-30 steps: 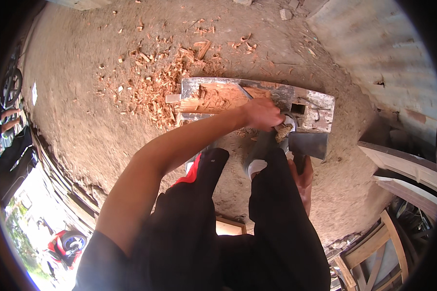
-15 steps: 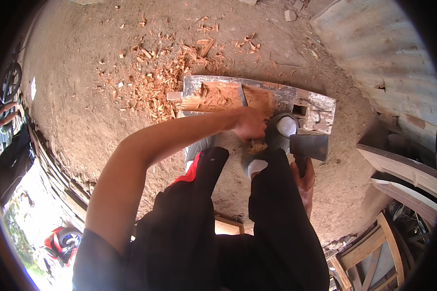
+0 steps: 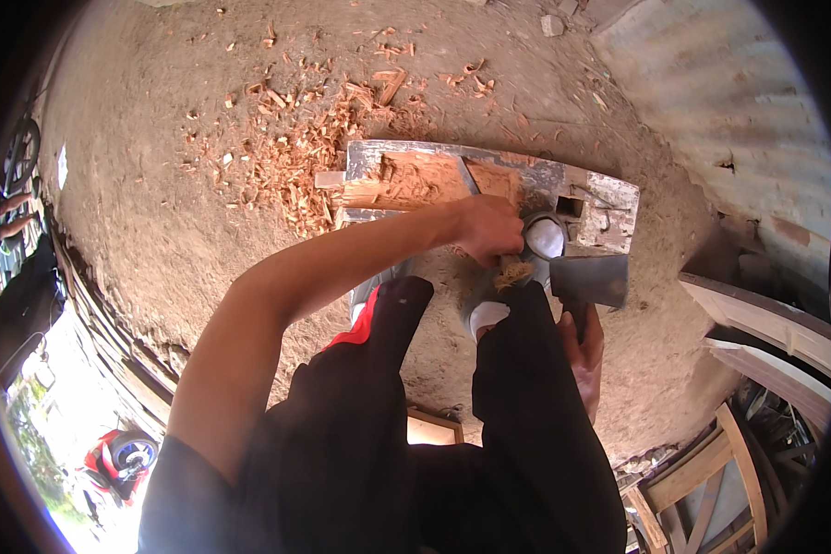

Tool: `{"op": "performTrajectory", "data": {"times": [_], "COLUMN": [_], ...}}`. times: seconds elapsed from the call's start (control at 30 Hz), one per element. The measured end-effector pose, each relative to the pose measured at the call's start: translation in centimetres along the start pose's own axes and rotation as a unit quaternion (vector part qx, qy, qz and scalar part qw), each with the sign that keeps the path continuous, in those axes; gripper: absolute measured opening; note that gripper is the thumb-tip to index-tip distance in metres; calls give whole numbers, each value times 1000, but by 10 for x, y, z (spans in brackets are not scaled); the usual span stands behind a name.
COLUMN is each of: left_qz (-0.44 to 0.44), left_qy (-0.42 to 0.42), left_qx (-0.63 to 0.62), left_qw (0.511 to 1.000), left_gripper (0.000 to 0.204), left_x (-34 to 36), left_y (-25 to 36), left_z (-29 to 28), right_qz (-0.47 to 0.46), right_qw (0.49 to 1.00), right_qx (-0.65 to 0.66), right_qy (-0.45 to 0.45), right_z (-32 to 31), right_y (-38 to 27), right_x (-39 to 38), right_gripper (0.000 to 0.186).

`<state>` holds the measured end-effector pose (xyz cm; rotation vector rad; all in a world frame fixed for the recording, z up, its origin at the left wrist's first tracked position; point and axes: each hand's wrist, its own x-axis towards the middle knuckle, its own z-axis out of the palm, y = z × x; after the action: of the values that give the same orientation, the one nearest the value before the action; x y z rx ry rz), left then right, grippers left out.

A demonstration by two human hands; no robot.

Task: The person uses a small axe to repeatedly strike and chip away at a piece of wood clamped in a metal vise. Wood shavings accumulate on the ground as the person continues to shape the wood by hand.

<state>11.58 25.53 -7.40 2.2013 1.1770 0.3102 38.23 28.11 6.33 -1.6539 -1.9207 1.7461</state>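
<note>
Left hand [image 3: 489,231] wrapped round a chisel [image 3: 469,175], right hand [image 3: 584,360] closed on a hammer's [image 3: 589,280] handle.
Head view: the wood block [image 3: 526,171] lies on the dirt ground [image 3: 148,157], beyond the knees. A rough hollow [image 3: 415,180] is already cut across its left and middle, and chips [image 3: 305,175] litter the left. Worn paint remains on the right end; how much cutting is left, I cannot tell.

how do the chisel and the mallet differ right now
The chisel is slim, while the mallet has a broad, dark head. The chisel's handle end is tan and frayed; the mallet's handle is dark. The left hand grips the chisel, the right hand the mallet. Both are gripped one-handed.
</note>
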Motion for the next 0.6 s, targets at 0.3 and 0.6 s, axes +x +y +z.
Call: {"op": "performTrajectory", "data": {"times": [0.3, 0.6], "left_qz": [-16, -77], "left_qy": [10, 10], "left_qx": [-21, -35], "left_qw": [1000, 996], "left_gripper": [25, 34], "left_x": [-3, 4], "left_y": [0, 3], "left_z": [2, -12], "right_qz": [20, -30], "right_qw": [998, 999], "right_qx": [49, 15], "right_qy": [-24, -38], "right_z": [-1, -3], "right_y": [-17, -12], "right_x": [4, 5], "right_gripper": [35, 47]}}
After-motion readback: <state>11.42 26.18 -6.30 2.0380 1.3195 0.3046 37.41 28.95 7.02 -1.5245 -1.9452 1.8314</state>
